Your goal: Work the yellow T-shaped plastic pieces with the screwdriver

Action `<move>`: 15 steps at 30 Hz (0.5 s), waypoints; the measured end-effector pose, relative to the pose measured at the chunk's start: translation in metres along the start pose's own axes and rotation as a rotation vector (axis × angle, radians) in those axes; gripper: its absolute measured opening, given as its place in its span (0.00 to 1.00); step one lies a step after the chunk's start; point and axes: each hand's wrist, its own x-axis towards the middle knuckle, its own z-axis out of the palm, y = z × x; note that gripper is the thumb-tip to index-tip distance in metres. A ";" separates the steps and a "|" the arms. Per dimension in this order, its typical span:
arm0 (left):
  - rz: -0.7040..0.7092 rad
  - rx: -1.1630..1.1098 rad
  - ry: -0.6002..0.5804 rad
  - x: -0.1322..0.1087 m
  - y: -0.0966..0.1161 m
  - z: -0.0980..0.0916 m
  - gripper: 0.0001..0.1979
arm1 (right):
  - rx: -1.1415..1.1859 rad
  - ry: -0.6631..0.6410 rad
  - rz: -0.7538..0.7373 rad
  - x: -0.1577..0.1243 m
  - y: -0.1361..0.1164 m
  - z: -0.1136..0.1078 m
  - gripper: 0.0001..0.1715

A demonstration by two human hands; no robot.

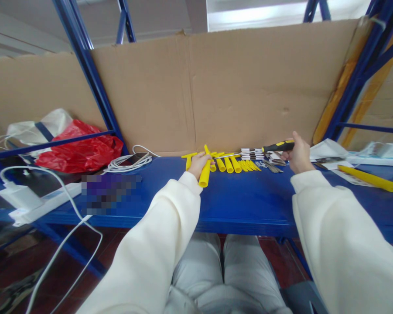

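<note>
My left hand point(199, 164) is closed around a yellow plastic handle point(204, 176), a tapered hollow tube with its wide end toward me. In my right hand point(300, 153) is a screwdriver point(279, 146) with a black and yellow grip. Its long metal shaft points left, and the tip reaches the yellow handle by my left fingers; whether it sits inside cannot be made out. Just behind and right of my left hand, several more yellow tubes point(229, 165) lie in a row. Small yellow wedge-like pieces point(248, 165) and flat metal pieces point(272, 166) continue the row.
The blue shelf point(245, 198) is backed by a cardboard sheet point(248, 87). On the left are a red plastic bag point(81, 146), a coiled white cable point(129, 163) and a power strip point(46, 203). A yellow blade-shaped piece point(369, 178) lies at right, near papers and blue uprights.
</note>
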 end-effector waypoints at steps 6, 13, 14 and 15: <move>-0.007 0.000 0.005 -0.002 0.000 0.001 0.11 | -0.049 0.135 0.057 -0.015 -0.015 0.010 0.14; -0.012 -0.012 0.003 -0.005 0.004 0.002 0.12 | -0.212 0.127 0.058 -0.019 -0.016 0.011 0.17; -0.011 -0.015 0.001 -0.006 0.004 0.002 0.11 | -0.214 0.130 0.056 -0.018 -0.016 0.010 0.16; -0.010 -0.016 0.001 -0.006 0.004 0.002 0.11 | -0.202 0.130 0.060 -0.017 -0.015 0.010 0.15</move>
